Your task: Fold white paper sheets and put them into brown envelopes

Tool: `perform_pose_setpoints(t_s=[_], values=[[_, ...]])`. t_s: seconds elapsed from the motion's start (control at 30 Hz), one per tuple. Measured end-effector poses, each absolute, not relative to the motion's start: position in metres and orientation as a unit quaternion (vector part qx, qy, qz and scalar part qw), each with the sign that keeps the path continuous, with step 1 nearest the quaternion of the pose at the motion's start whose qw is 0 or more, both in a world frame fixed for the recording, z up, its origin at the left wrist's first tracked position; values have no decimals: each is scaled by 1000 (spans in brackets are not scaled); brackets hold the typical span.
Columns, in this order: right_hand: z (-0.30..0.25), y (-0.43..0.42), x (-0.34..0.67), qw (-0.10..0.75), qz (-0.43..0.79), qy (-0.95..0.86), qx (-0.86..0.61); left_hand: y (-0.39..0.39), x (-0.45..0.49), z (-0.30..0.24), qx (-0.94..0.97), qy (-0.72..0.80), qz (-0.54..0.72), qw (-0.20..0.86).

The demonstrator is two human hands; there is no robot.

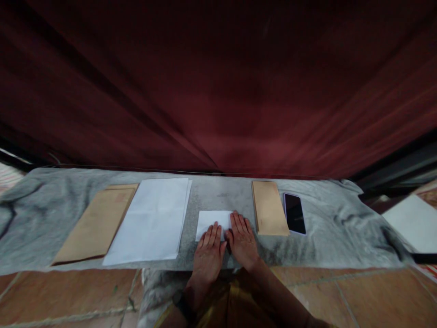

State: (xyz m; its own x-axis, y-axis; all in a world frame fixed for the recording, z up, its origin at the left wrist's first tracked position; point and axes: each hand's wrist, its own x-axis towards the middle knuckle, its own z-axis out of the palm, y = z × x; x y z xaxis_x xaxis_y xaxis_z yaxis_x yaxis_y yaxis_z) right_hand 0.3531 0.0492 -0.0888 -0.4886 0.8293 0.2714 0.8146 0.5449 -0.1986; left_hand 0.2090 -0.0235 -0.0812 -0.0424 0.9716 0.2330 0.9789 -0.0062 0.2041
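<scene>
My left hand (208, 253) and my right hand (243, 240) lie flat side by side, fingers together, pressing on a small folded white paper (210, 220) on a grey cloth (41, 214). The hands cover the paper's near edge. A stack of white sheets (152, 219) lies just left of the hands. To the right of them sits a small brown envelope (269, 207).
A large brown envelope (97, 223) lies at the left, partly under the white sheets. A dark phone (294, 213) rests next to the small envelope. A dark red curtain (218, 82) hangs behind the cloth. Tiled floor (61, 296) in front; white sheet (414, 222) far right.
</scene>
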Motion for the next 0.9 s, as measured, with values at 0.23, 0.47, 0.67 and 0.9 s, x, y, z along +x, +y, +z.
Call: perform_pose_setpoints(t_s=[0.23,0.47,0.67,0.9], values=[[-89,49,353,183,13,-861,-474,9,194,-73,-684,-712,-156,8],[-89,50,361,185,10,-852,-490,7,194,-81,-667,-729,-149,28],[-90,51,365,173,20,-855,-489,7,194,-79,-670,-727,-151,22],[-84,71,357,168,56,-849,-497,7,195,-78,-673,-723,-151,29]])
